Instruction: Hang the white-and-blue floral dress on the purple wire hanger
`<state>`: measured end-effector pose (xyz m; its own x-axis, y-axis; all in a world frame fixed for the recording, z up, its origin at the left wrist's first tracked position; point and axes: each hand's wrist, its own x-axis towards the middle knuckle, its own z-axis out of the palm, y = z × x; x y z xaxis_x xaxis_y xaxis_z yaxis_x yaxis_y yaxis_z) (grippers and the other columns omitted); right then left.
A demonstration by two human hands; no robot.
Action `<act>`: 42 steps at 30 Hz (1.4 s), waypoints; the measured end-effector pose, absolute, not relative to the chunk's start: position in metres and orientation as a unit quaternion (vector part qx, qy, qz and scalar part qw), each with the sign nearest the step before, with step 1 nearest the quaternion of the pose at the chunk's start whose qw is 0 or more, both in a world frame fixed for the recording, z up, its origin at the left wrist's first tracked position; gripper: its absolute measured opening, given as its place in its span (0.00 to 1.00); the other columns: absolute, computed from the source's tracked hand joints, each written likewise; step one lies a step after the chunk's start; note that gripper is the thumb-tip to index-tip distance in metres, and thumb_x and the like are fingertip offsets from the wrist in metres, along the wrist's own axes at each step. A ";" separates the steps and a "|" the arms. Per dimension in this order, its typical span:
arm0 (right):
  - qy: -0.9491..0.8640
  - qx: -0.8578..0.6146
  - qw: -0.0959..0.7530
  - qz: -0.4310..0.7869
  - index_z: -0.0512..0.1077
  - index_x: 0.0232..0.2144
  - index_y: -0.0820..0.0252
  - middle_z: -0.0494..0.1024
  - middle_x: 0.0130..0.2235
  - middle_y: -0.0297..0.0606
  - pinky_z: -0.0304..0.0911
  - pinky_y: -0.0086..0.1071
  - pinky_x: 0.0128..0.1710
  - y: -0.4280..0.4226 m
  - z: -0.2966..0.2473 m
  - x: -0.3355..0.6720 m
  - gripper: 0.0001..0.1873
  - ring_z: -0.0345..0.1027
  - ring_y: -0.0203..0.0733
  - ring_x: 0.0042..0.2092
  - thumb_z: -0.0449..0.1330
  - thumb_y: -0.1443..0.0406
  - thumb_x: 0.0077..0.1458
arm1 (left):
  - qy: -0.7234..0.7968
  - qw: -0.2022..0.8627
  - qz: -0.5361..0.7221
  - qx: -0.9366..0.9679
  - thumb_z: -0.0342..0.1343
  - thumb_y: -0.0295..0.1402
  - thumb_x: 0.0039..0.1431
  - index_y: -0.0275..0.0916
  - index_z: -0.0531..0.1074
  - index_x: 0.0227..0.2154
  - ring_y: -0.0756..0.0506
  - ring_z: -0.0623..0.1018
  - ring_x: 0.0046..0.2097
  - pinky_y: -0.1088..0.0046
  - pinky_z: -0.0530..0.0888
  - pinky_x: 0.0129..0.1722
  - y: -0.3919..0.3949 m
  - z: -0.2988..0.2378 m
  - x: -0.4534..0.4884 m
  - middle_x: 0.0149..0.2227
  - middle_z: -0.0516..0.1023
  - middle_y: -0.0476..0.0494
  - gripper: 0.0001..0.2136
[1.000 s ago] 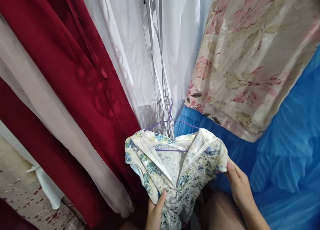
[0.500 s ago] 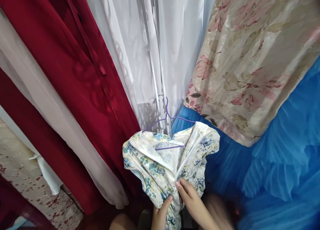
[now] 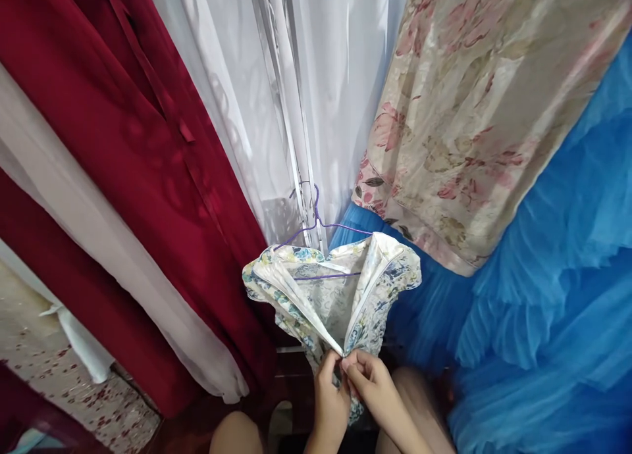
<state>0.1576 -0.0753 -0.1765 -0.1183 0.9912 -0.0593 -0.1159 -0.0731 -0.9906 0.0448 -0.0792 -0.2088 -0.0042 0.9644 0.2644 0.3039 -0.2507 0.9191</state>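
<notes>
Broadly, long hanging cloth takes up most of the view, and the deep red fabric [image 3: 128, 131] slants down across the left side. Tiered blue tulle [image 3: 533, 309] spreads in ruffled layers down the right edge. Between them hangs smooth white fabric [image 3: 345, 112], and to its right, in front of the tulle, a beige panel printed with pink flowers [image 3: 444, 145]. A pale pinkish-beige sheer length [image 3: 123, 263] runs beside the red, and cloth with small dark red specks [image 3: 89, 388] shows at the lower left.

At lower center is a short-sleeved floral garment [image 3: 382, 286], white with blue, green and yellow flowers, its deep V opening spread wide. It sits on a thin purple wire hanger [image 3: 317, 207], whose lower bar crosses inside the opening and whose hook lies near narrow white ribbons [image 3: 291, 99]. The person's bare knees show below, at either side of the hands.

Left hand [image 3: 330, 391] and right hand [image 3: 375, 381] meet at the bottom of the V, fingers curled in and pinching the garment where its two edges join. Whatever small piece lies between the fingertips is hidden.
</notes>
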 end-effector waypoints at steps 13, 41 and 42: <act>-0.412 -0.356 0.627 0.557 0.73 0.21 0.63 0.66 0.15 0.28 0.42 0.25 0.16 0.037 -0.001 0.147 0.16 0.51 0.28 0.17 0.67 0.55 0.45 | 0.553 0.275 0.307 0.724 0.54 0.23 0.46 0.42 0.62 0.23 0.48 0.65 0.25 0.72 0.58 0.27 -0.073 -0.170 0.042 0.22 0.63 0.52 0.08; -0.566 -0.392 0.559 0.462 0.66 0.22 0.59 0.54 0.18 0.24 0.39 0.29 0.23 -0.008 -0.092 0.149 0.21 0.42 0.31 0.21 0.61 0.50 0.56 | 0.415 0.424 0.759 0.267 0.55 0.29 0.63 0.38 0.66 0.27 0.50 0.71 0.29 0.73 0.70 0.38 0.082 -0.024 -0.111 0.24 0.69 0.53 0.08; -0.560 -0.379 0.556 0.483 0.66 0.23 0.59 0.54 0.19 0.24 0.39 0.29 0.23 -0.013 -0.095 0.148 0.21 0.43 0.31 0.22 0.61 0.50 0.56 | 0.411 0.467 0.741 0.251 0.55 0.28 0.62 0.38 0.65 0.25 0.50 0.71 0.27 0.72 0.71 0.36 0.082 -0.040 -0.110 0.22 0.68 0.52 0.09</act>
<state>0.1484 -0.0132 -0.0949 -0.0948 0.9619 0.2563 -0.1122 0.2455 -0.9629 -0.1101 0.0815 -0.0401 -0.4376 0.8991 -0.0126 -0.4866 -0.2250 0.8442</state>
